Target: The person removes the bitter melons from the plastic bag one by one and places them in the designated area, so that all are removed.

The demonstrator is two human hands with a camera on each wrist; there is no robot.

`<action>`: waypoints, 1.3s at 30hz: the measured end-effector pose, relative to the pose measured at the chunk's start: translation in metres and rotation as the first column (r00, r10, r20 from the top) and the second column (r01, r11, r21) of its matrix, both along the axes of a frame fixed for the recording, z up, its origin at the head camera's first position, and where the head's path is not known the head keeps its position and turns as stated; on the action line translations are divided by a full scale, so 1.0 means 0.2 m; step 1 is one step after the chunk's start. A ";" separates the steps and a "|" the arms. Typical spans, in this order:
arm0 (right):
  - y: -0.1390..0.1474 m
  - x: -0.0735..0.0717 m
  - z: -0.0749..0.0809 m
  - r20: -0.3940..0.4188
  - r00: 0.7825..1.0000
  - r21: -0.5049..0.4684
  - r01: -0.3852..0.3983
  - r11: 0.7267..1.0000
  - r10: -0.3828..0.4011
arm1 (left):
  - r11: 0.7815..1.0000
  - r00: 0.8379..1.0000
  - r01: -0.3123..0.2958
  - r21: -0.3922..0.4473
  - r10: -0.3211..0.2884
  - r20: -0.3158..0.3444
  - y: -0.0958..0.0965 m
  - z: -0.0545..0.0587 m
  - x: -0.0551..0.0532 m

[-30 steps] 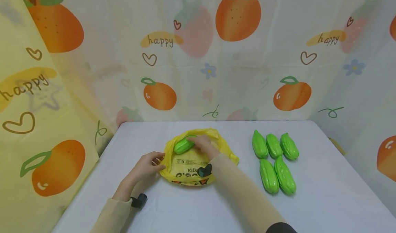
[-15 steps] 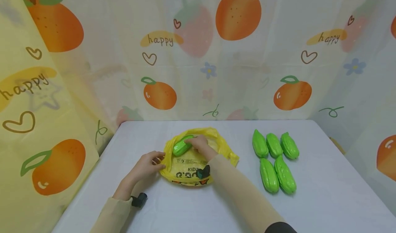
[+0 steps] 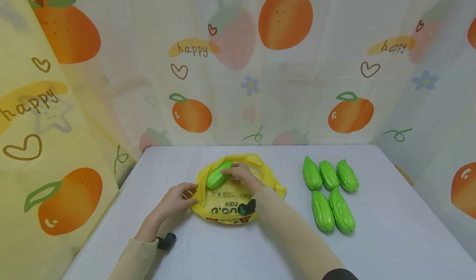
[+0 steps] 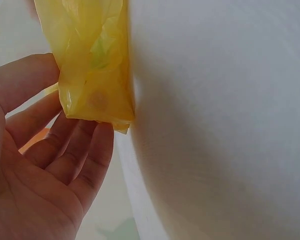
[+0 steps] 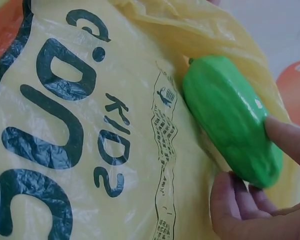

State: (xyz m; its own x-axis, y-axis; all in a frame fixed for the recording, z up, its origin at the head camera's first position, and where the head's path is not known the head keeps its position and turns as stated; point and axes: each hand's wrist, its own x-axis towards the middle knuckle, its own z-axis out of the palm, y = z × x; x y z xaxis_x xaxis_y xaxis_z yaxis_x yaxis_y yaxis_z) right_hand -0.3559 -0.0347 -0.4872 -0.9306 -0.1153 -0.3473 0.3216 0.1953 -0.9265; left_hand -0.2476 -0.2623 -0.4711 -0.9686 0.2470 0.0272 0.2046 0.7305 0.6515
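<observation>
A yellow plastic bag (image 3: 230,195) with dark print lies spread on the table, its mouth open towards me. My left hand (image 3: 177,198) holds the bag's left rim between thumb and fingers. In the left wrist view the thumb and fingertips of the left hand (image 4: 45,145) meet the bag's folded edge (image 4: 95,95). Inside the bag's mouth, a glossy green gourd (image 3: 219,175) lies slanted at the left. My right hand (image 3: 243,174) reaches in and grips its upper end. Seen from the right wrist, thumb and fingers of the right hand (image 5: 270,195) sit around one end of the gourd (image 5: 230,120).
To the right of the bag, several more green gourds (image 3: 322,212) lie close together in two rows on the white table (image 3: 275,247). A fruit-printed curtain (image 3: 238,106) hangs behind the table's far edge and along both sides.
The green gourd has turned slightly steeper inside the bag, and my right fingers have shifted a little on its end. My left hand has stayed at the bag's rim.
</observation>
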 end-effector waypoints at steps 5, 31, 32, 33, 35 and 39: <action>0.00 0.00 0.00 0.001 1.000 -0.058 0.013 0.998 -0.013 | 1.000 1.000 -0.004 -0.005 0.004 -0.006 0.00 0.00 0.00; 0.13 0.17 0.30 0.023 0.998 -0.171 -0.052 0.984 0.057 | 1.000 1.000 -0.005 0.001 0.005 0.011 0.00 0.02 0.02; 0.14 0.17 0.31 0.017 0.998 -0.173 -0.059 0.983 0.063 | 1.000 1.000 -0.005 0.001 0.005 0.011 0.00 0.02 0.02; 0.14 0.17 0.32 0.013 0.997 -0.174 -0.066 0.982 0.070 | 1.000 1.000 -0.006 0.002 0.006 0.011 0.00 0.02 0.02; 0.16 0.18 0.34 0.010 0.997 -0.184 -0.077 0.980 0.080 | 1.000 1.000 -0.010 0.003 0.010 0.013 0.00 0.02 0.02; 0.19 0.21 0.38 -0.004 0.995 -0.199 -0.094 0.976 0.095 | 1.000 1.000 -0.019 -0.002 0.019 0.018 0.00 0.02 0.02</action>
